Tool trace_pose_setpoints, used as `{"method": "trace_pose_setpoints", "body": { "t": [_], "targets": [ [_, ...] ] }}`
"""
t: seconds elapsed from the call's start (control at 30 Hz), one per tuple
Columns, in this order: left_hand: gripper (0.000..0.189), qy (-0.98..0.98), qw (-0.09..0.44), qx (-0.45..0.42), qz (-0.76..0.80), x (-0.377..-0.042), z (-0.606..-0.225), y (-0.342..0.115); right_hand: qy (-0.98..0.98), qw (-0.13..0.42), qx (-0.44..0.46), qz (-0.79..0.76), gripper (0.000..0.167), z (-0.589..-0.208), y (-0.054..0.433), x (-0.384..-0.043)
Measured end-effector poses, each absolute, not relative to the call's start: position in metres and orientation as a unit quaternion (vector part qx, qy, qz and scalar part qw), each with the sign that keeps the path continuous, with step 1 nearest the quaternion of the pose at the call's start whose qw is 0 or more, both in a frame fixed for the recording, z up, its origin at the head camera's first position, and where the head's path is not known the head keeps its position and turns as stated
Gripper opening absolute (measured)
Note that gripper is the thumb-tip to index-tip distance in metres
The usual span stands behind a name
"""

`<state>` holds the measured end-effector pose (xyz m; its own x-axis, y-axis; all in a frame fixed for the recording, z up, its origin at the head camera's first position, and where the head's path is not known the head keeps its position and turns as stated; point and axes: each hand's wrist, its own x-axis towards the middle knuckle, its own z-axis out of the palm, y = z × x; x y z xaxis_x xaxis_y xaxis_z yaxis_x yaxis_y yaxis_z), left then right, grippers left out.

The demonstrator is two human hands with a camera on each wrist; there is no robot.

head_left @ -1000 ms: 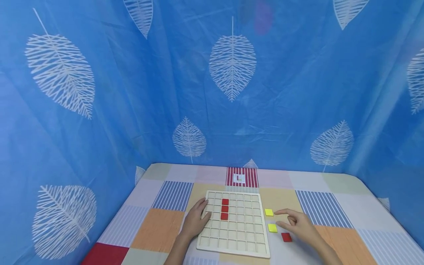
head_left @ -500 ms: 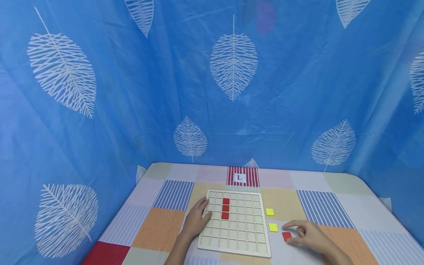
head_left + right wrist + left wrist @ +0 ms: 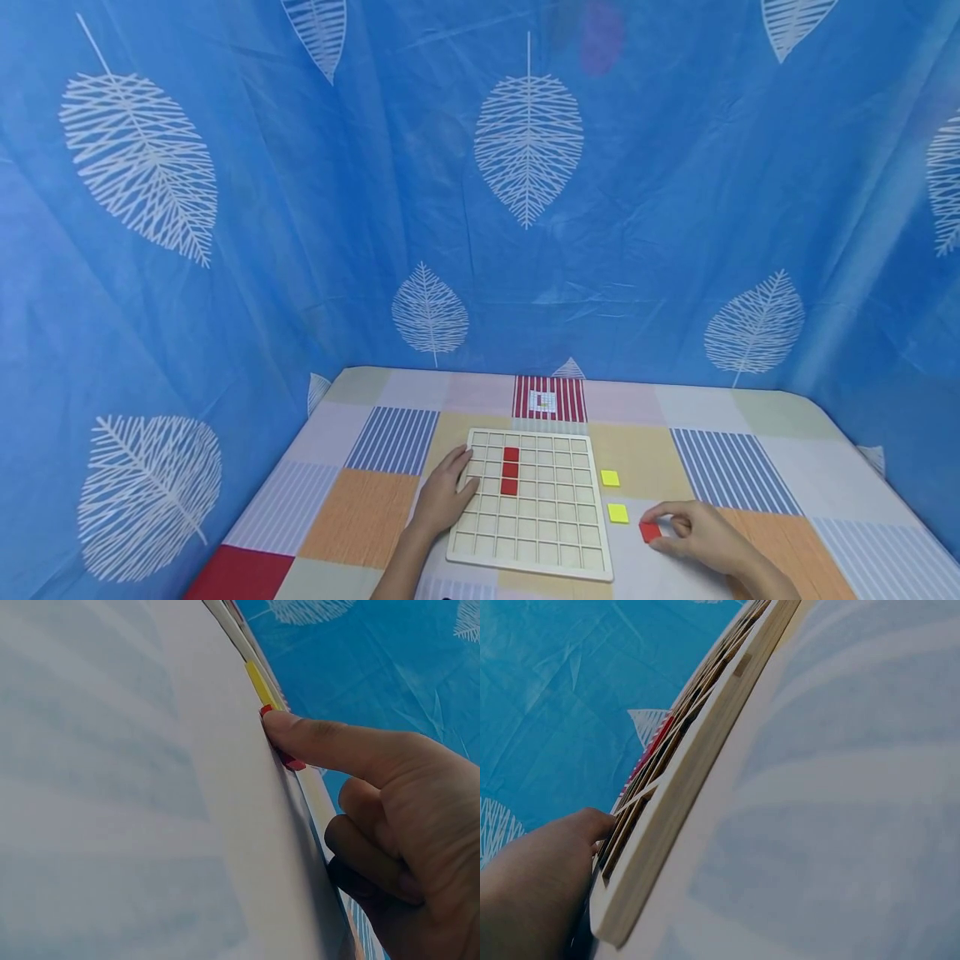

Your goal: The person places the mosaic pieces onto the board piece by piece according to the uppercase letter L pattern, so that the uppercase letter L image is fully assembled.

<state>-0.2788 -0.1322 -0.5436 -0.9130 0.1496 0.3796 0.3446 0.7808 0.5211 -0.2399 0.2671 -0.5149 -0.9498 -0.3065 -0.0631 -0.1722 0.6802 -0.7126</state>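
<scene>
A pale wooden grid board (image 3: 525, 565) lies flat on the patterned cloth, with a short column of red square tiles (image 3: 509, 470) in its upper left part. My left hand (image 3: 441, 497) rests at the board's left edge, thumb laid over the rim and fingers along the side. Right of the board, my right hand (image 3: 701, 540) pinches another red tile (image 3: 648, 532) between thumb and forefinger, close over the cloth. From the right wrist view, the thumb covers the middle of that red tile (image 3: 294, 763); the other fingers are curled in below.
Two yellow tiles (image 3: 613, 495) lie between the board and my right hand. A small printed grid card (image 3: 542, 402) sits at the far side of the table on a red-striped patch. Blue leaf-print curtain (image 3: 600, 250) encloses the back and both sides.
My right hand has moved from beside the yellow tiles toward me, down to the red tile, and its thumb and forefinger have closed on it. The left hand stays on the board.
</scene>
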Motion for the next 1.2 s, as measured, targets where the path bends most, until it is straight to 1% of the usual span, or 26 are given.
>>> {"method": "trace_pose_setpoints", "body": {
  "t": [0.2, 0.4, 0.6, 0.77, 0.9, 1.03, 1.2],
  "targets": [
    [0.047, -0.931, 0.157, -0.128, -0.304, -0.278, -0.542, -0.132, 0.910, 0.055, -0.137, -0.388, 0.034, -0.515, 0.264, -0.241],
    [0.047, -0.930, 0.155, -0.126, -0.308, -0.278, -0.540, -0.132, 0.900, -0.010, -0.167, -0.402, 0.031, -0.510, 0.253, -0.241],
    [0.047, -0.932, 0.152, -0.127, -0.304, -0.278, -0.540, -0.132, 0.892, -0.072, -0.196, -0.402, 0.028, -0.507, 0.234, -0.245],
    [0.047, -0.932, 0.151, -0.127, -0.302, -0.277, -0.540, -0.132, 0.884, -0.102, -0.203, -0.409, 0.028, -0.505, 0.215, -0.249],
    [0.048, -0.933, 0.148, -0.126, -0.303, -0.277, -0.539, -0.132, 0.874, -0.129, -0.229, -0.409, 0.027, -0.506, 0.199, -0.254],
    [0.048, -0.932, 0.147, -0.122, -0.308, -0.277, -0.538, -0.131, 0.867, -0.142, -0.247, -0.409, 0.026, -0.506, 0.181, -0.259],
    [0.048, -0.935, 0.142, -0.116, -0.303, -0.277, -0.538, -0.130, 0.875, -0.138, -0.236, -0.400, 0.025, -0.504, 0.154, -0.261]
  ]
}}
